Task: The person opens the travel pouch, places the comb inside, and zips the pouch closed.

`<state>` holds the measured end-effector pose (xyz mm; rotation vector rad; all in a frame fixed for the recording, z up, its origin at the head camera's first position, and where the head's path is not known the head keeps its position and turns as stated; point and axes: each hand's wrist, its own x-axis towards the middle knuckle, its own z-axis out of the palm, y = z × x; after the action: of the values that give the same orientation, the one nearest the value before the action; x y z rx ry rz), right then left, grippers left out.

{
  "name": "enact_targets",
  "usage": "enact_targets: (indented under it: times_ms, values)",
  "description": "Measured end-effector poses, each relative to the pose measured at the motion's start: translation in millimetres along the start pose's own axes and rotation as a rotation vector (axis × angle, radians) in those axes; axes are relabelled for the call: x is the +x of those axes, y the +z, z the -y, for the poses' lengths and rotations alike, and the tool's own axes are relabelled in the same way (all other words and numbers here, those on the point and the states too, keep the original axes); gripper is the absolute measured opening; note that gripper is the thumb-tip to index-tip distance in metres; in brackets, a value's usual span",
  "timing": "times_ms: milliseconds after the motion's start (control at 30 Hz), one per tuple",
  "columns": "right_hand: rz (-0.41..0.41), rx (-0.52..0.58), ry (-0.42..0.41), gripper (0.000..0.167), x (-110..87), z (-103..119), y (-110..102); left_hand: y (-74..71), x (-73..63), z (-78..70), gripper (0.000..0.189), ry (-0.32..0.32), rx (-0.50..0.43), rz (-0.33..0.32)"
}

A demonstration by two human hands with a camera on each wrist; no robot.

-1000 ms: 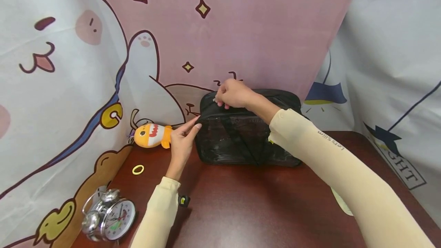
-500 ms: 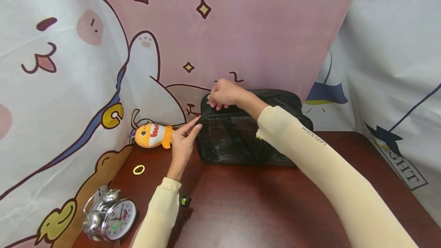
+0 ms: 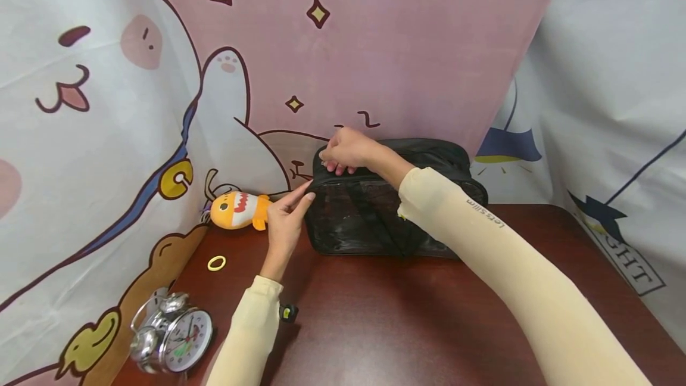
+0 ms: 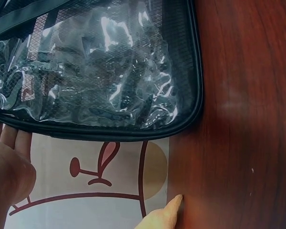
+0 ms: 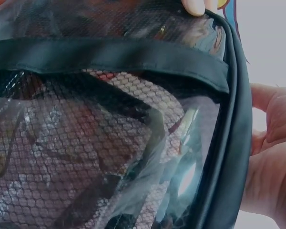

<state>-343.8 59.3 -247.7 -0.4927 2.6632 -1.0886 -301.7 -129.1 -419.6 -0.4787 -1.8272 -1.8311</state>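
Note:
A black bag (image 3: pixel 348 219) with clear and mesh panels stands upright against the back wall. At its upper left corner my left hand (image 3: pixel 284 219) pinches the edge, thumb in front and fingers behind. The left wrist view has that hand (image 4: pixel 9 167) at the bag's rim. Above the same corner, my right hand (image 3: pixel 348 149) pinches a small shiny zipper pull (image 3: pixel 324 163) on the bag's top; the fingers mostly cover it. In the right wrist view, the hand (image 5: pixel 271 152) is beyond the bag's dark piped edge (image 5: pixel 236 114).
An orange shark plush (image 3: pixel 239 210) lies left of the bag. A yellow ring (image 3: pixel 217 263) and a silver twin-bell alarm clock (image 3: pixel 179 338) are at the table's left side. A small black object (image 3: pixel 288 313) shows beside the left sleeve. Printed curtains (image 3: pixel 407 46) enclose the table (image 3: pixel 375 314).
My right hand has moved left along the bag's top towards the corner with the zipper pull, then slowed there. My left hand has stayed at the corner.

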Motion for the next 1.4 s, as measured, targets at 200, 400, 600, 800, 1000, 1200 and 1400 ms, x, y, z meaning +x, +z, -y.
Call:
enact_targets:
  times_ms: [200,400,600,800,1000,1200,1400]
  values:
    - [-0.037,-0.055,0.026,0.033,-1.6,2,3,-1.0,-0.4,-0.4,0.032,0.001,0.002,0.002]
    - [-0.073,-0.055,0.011,0.033,-3.1,3,9,-0.4,0.1,0.5,0.031,-0.012,0.003,0.004]
    - [-0.105,-0.031,-0.021,0.032,-8.4,0,10,-0.2,-0.2,0.1,0.032,-0.022,-0.006,0.014]
    - [-0.132,0.093,-0.087,0.033,-19.4,-8,0,-0.7,-0.2,1.3,0.031,-0.027,-0.004,0.010]
    - [-0.171,0.212,-0.162,0.037,-41.3,-19,-20,0.0,0.8,1.6,0.031,-0.015,0.003,-0.014]
    - [-0.236,0.328,-0.207,0.038,-64.4,-37,-44,-1.1,2.6,3.8,0.028,-0.016,0.030,-0.014]
    - [-0.329,0.381,-0.229,0.034,-90.5,-67,-72,-2.7,4.1,4.4,0.030,-0.018,0.047,0.004]
